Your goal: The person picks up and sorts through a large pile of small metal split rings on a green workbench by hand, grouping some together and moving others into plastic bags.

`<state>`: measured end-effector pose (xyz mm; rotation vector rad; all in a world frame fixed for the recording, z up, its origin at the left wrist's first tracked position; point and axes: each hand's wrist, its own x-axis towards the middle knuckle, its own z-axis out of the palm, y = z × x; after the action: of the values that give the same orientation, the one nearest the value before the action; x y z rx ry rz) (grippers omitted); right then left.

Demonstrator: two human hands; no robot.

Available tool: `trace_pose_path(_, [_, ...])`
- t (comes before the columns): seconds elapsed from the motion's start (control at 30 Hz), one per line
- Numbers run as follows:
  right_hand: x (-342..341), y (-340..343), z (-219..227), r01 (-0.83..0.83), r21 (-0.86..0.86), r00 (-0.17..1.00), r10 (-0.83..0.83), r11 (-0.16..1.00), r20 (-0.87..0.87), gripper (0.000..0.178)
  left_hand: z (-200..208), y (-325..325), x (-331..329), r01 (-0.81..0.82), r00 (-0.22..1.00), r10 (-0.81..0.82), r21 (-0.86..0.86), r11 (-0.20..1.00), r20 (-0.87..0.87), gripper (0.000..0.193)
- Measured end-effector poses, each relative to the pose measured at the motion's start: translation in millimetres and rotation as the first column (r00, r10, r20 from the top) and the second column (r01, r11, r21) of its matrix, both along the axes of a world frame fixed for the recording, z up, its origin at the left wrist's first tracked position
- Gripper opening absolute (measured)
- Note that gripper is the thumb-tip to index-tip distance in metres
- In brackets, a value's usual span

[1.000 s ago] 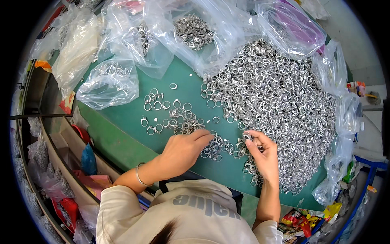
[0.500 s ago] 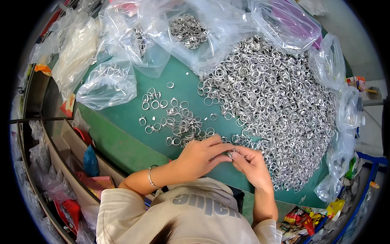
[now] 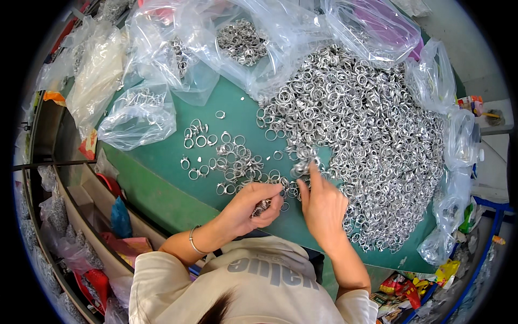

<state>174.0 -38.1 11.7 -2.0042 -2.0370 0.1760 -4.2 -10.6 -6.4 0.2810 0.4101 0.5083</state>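
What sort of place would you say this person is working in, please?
Probably a jewelry workshop or small factory: a great pile of silvery rings covers the right side of a green table, and some clear bags on it hold more.

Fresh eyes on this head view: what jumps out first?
A huge heap of silver-coloured rings covers the right of the green table. The left hand clutches a clump of rings left of centre; the right hand is at the heap's left edge. Clear plastic bags crowd the far side.
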Motion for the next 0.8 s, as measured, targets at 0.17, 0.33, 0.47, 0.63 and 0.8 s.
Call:
trace_pose_path(0.17, [9.7,-16.0,16.4,-0.17,-0.09,0.972,0.152,0.981,-0.177,0.032,10.5,-0.4,-1.3,-0.118,0.985,0.117,-0.002,0.993,-0.127,0.022])
trace_pose_path(0.33, [23.6,-10.6,16.5,-0.11,-0.13,0.925,0.053,0.985,-0.377,0.03,21.6,-4.1,-4.0,-0.158,0.893,0.249,0.256,0.954,-0.375,0.02])
trace_pose_path(0.47, [7.0,8.0,14.5,-0.116,-0.093,0.961,0.088,0.989,-0.262,0.03,21.3,-3.2,-7.1,-0.054,0.824,0.324,0.505,0.861,-0.465,0.019])
trace_pose_path(0.63, [15.2,4.7,13.8,-0.077,-0.103,0.966,0.049,0.992,-0.256,0.014,19.0,-5.5,-10.8,0.07,0.701,0.492,0.737,0.672,-0.516,0.016])
trace_pose_path(0.8, [19.1,1.9,20.4,-0.009,-0.15,0.935,-0.044,0.989,-0.352,0.012,13.6,16.1,-2.9,0.484,0.545,0.714,0.86,0.161,-0.44,0.018])
